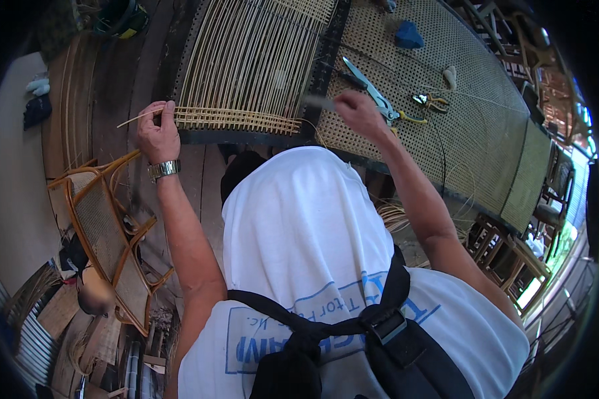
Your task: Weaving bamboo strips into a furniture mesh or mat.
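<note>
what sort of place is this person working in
Probably a cane-furniture workshop: there's a partly woven cane panel near the hands, pliers lying on the woven sheet beside it, and a chair with woven caning at the left.

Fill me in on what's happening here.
The person's left hand pinches a cane strand at the left of a dark frame. The right hand grips a blurred grey tool over the frame's right side. Crosswise rows fill only the near end; beyond, strands run lengthwise. Shears and pliers lie on the panel to the right.
</note>
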The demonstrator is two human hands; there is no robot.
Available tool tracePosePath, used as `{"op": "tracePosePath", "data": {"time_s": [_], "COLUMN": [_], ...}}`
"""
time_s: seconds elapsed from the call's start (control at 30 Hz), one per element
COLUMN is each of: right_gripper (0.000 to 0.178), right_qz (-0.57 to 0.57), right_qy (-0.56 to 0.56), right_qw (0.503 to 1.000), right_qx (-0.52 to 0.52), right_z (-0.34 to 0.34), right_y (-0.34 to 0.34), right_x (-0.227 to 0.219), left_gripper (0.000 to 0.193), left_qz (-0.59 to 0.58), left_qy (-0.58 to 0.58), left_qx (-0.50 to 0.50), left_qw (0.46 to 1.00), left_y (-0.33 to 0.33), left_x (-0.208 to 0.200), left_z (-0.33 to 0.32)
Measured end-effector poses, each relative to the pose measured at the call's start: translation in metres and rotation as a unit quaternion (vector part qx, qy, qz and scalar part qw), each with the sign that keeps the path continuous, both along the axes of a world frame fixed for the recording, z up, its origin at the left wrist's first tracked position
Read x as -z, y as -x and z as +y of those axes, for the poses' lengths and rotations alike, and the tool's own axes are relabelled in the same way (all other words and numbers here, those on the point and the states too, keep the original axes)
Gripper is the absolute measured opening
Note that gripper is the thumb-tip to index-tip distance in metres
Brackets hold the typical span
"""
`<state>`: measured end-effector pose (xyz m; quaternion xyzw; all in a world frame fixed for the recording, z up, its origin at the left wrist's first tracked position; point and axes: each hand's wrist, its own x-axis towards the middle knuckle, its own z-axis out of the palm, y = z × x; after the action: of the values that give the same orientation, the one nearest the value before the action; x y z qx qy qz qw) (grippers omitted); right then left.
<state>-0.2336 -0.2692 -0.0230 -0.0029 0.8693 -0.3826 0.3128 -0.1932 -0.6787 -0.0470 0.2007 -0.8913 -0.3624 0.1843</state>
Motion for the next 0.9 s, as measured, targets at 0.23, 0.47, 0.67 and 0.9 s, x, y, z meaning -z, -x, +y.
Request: {"op": "tracePosePath", "data": {"time_s": [0.23, 0.47, 0.67, 0.9], "right_gripper": [0.019, 0.021, 0.021, 0.025], "right_qz": [0.025, 0.044, 0.014, -0.026], "right_qy": [0.007, 0.034, 0.022, 0.027], "right_qw": [0.997, 0.993, 1.000, 0.995], "right_qx": [0.076, 0.108, -0.001, -0.089], "right_z": [-0.004, -0.013, -0.015, -0.022], "right_y": [0.000, 0.002, 0.003, 0.003], "right_x": [-0.003, 0.010, 0.008, 0.012], "left_gripper": [0.022, 0.021, 0.023, 0.021], "left_qz": [0.009, -0.010, -0.026, -0.002], "left_qy": [-0.015, -0.008, -0.022, -0.028], "left_qx": [0.007, 0.005, -0.003, 0.007], "left_qw": [1.000, 1.000, 0.999, 1.000], "left_y": [-0.002, -0.001, -0.001, -0.003], "left_x": [0.004, 0.003, 0.001, 0.002], "left_z": [-0.004, -0.003, -0.004, -0.003]}}
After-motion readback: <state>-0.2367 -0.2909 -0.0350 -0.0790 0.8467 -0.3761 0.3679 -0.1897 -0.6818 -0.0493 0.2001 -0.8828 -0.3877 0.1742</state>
